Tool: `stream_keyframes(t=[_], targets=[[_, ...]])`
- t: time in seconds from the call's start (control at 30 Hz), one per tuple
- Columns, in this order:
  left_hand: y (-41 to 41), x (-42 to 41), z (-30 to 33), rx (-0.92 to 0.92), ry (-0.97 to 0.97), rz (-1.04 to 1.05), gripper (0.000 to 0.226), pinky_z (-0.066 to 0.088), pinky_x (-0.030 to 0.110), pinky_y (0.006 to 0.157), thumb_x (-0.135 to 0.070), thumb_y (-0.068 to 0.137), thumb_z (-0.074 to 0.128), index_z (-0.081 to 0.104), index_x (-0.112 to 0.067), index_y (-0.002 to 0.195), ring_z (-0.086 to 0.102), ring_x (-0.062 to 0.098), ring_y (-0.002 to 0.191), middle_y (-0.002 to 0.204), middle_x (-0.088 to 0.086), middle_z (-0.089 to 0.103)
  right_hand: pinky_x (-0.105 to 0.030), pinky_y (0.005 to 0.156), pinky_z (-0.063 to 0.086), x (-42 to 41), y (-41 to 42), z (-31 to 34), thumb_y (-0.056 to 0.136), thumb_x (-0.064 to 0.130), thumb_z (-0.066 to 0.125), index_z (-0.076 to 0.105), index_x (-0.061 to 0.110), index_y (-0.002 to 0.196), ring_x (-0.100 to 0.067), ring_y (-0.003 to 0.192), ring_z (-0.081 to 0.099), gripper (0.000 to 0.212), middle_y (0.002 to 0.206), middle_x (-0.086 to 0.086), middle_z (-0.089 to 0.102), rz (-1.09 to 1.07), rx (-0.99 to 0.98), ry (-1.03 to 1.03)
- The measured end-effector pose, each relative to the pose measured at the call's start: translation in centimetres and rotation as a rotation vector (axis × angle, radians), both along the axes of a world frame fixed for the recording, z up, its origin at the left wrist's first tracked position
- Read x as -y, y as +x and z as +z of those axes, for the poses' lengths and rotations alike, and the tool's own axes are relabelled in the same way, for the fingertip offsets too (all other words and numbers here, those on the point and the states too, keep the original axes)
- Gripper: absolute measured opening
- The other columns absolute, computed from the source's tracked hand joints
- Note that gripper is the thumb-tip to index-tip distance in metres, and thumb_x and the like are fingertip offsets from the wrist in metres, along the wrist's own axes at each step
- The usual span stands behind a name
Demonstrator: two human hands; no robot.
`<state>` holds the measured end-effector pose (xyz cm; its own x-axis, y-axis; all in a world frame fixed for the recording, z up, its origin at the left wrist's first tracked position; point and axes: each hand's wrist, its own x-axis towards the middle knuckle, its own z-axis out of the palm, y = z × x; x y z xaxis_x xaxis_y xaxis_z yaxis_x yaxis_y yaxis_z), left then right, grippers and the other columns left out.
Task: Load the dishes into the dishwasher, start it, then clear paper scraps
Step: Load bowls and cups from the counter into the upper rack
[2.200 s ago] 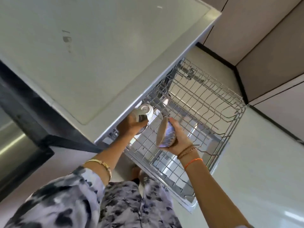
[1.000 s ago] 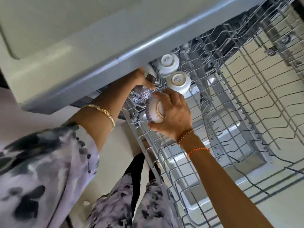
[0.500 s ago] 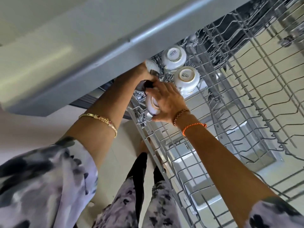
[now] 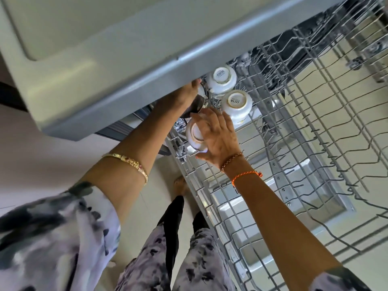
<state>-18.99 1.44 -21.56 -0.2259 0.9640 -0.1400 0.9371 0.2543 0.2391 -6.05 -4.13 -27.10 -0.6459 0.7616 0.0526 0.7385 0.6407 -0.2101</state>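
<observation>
The dishwasher's wire rack (image 4: 294, 131) is pulled out below the counter. Two white bowls stand upside down in its far left corner, one (image 4: 222, 78) behind the other (image 4: 237, 103). My right hand (image 4: 218, 137) grips a third small bowl (image 4: 194, 135), turned bottom-up, at the rack's left edge. My left hand (image 4: 186, 95) reaches under the counter lip and holds a dark metal cup (image 4: 197, 103) beside the bowls; its fingers are partly hidden by the counter.
A grey countertop edge (image 4: 147, 66) overhangs the rack's left side. The open dishwasher door (image 4: 310, 185) lies beneath the rack. Rows of upright tines fill the rack's right part. My legs and one foot (image 4: 180, 185) stand on the pale floor left of the door.
The view has tilted closer to the rack. My right hand has turned the small bowl bottom-up and lowered it at the rack's left edge. My left hand has pushed its cup further under the counter.
</observation>
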Motion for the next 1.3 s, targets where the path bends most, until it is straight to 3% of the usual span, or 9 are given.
stream_keyframes(t=[0.13, 0.27, 0.43, 0.6, 0.67, 0.77, 0.93, 1.07, 1.3], targets=[[0.9, 1.9, 0.7, 0.009, 0.033, 0.041, 0.030, 0.041, 0.028, 0.088, -0.022, 0.098, 0.037, 0.056, -0.008, 0.116, 0.057, 0.024, 0.106, 0.115, 0.011, 0.062, -0.047, 0.086, 0.049, 0.5, 1.3, 1.6, 0.018, 0.039, 0.091, 0.053, 0.008, 0.114, -0.037, 0.100, 0.061, 0.108, 0.110, -0.018, 0.061, -0.103, -0.129, 0.027], [2.0, 5.9, 3.5, 0.066, 0.157, -0.025, 0.018, 0.053, 0.041, 0.074, -0.005, 0.085, 0.055, 0.064, -0.007, 0.100, 0.064, 0.034, 0.086, 0.093, 0.016, 0.067, -0.044, 0.075, 0.052, 2.5, 3.1, 4.1, 0.035, 0.016, 0.090, 0.061, 0.002, 0.094, -0.039, 0.087, 0.061, 0.068, 0.099, -0.020, 0.059, -0.283, -0.351, -0.172], [4.0, 12.1, 9.4, 0.162, 0.161, -0.039, 0.029, 0.045, 0.038, 0.084, 0.000, 0.083, 0.055, 0.061, -0.007, 0.111, 0.056, 0.034, 0.104, 0.112, 0.015, 0.060, -0.036, 0.063, 0.046, 6.1, 4.5, 11.0, 0.064, -0.003, 0.074, 0.055, 0.004, 0.081, -0.031, 0.073, 0.058, 0.026, 0.083, -0.002, 0.047, -0.618, -0.735, -0.275], [4.4, 17.1, 14.4, 0.124, 0.622, -0.220, 0.025, 0.042, 0.025, 0.073, -0.007, 0.078, 0.050, 0.059, -0.008, 0.102, 0.048, 0.020, 0.093, 0.104, 0.007, 0.058, -0.014, 0.052, 0.038, 6.6, 4.2, 19.8, 0.072, 0.015, 0.068, 0.037, 0.031, 0.071, 0.001, 0.052, 0.043, 0.034, 0.064, 0.007, 0.043, -0.618, -1.139, -0.153], [3.4, 18.7, 16.2, 0.120, 0.798, -0.234, 0.023, 0.040, 0.026, 0.077, -0.006, 0.082, 0.047, 0.053, -0.011, 0.104, 0.047, 0.020, 0.094, 0.106, 0.004, 0.051, -0.017, 0.054, 0.037, 6.4, 3.1, 23.6, 0.076, 0.017, 0.065, 0.040, 0.027, 0.072, 0.001, 0.055, 0.040, 0.027, 0.065, 0.010, 0.043, -0.508, -1.348, -0.154], [0.7, 21.1, 18.3, 0.084, 0.970, -0.141, 0.020, 0.043, 0.023, 0.077, -0.003, 0.084, 0.051, 0.054, -0.012, 0.102, 0.051, 0.021, 0.093, 0.099, 0.012, 0.062, -0.038, 0.056, 0.037, 6.6, -0.3, 27.9, 0.079, 0.023, 0.058, 0.045, 0.022, 0.074, -0.023, 0.060, 0.040, 0.014, 0.067, 0.005, 0.045, -0.317, -1.571, -0.227], [-6.5, 26.5, 22.1, 0.194, 1.075, 0.292, 0.022, 0.047, 0.027, 0.079, -0.012, 0.087, 0.051, 0.053, -0.019, 0.107, 0.053, 0.018, 0.097, 0.104, 0.002, 0.059, -0.024, 0.046, 0.038, 9.1, -9.3, 32.5, 0.072, 0.031, 0.062, 0.050, 0.022, 0.069, -0.007, 0.050, 0.043, 0.015, 0.053, 0.013, 0.049, -0.047, -1.425, -0.568], [-13.4, 32.0, 25.6, 0.284, 1.139, 0.630, 0.026, 0.045, 0.008, 0.069, -0.009, 0.084, 0.058, 0.051, -0.024, 0.104, 0.053, 0.004, 0.091, 0.104, -0.014, 0.051, -0.015, 0.046, 0.039, 13.8, -17.4, 34.6, 0.077, 0.021, 0.057, 0.054, 0.019, 0.070, 0.000, 0.050, 0.045, 0.008, 0.051, 0.016, 0.050, 0.263, -1.182, -0.796], [-26.0, 45.7, 29.3, 0.292, 1.167, 0.967, 0.019, 0.045, 0.014, 0.063, -0.011, 0.088, 0.058, 0.053, -0.024, 0.101, 0.053, 0.012, 0.087, 0.102, -0.006, 0.057, -0.014, 0.045, 0.042, 24.8, -32.1, 36.8, 0.088, 0.010, 0.057, 0.056, 0.020, 0.075, 0.001, 0.049, 0.051, 0.017, 0.065, 0.007, 0.054, 0.392, -1.069, -0.988]])
